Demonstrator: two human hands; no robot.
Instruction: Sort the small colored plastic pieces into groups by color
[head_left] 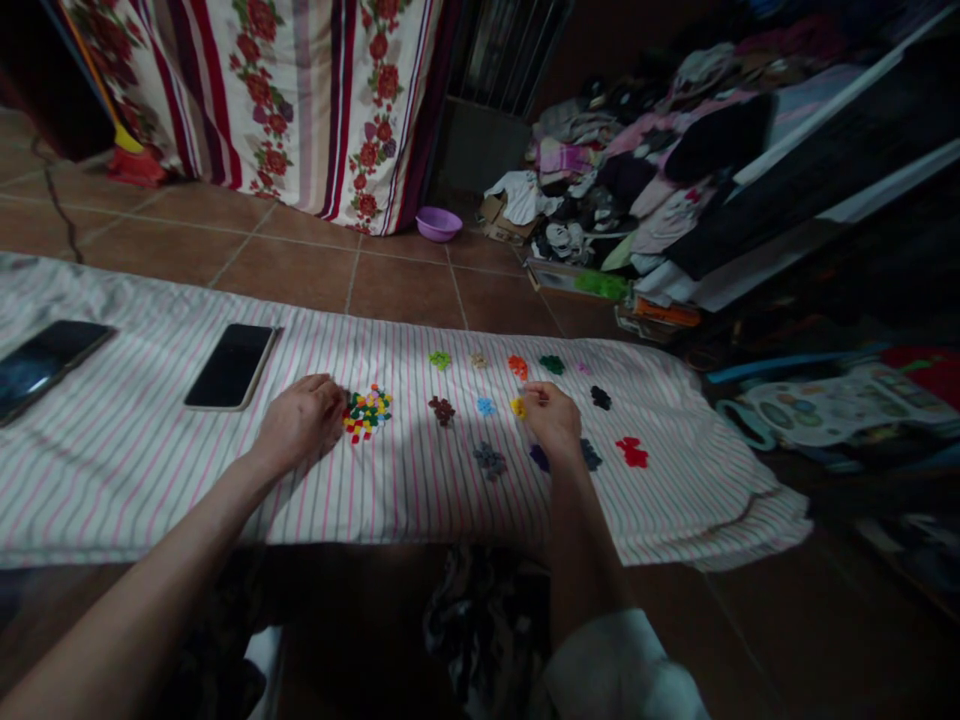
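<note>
My left hand (301, 420) rests on the striped cloth with its fingers curled at the left edge of a mixed pile of small coloured pieces (367, 412). What those fingers hold, if anything, is hidden. My right hand (553, 418) is pinched at a small yellow pile (518, 407), and anything between its fingertips is too small to make out. Sorted piles lie around it: brown (442, 410), light blue (486, 406), grey (490, 460), orange (517, 367), dark green (552, 364), black (600, 397) and red (632, 452). My right forearm partly covers a dark blue pile (539, 458).
A phone (231, 367) lies left of my left hand, and another dark phone (49, 362) is farther left. Lime green (440, 360) and beige (478, 361) piles sit toward the back. Beyond the striped cloth (337, 510), a purple basin (439, 224) stands on the tiled floor.
</note>
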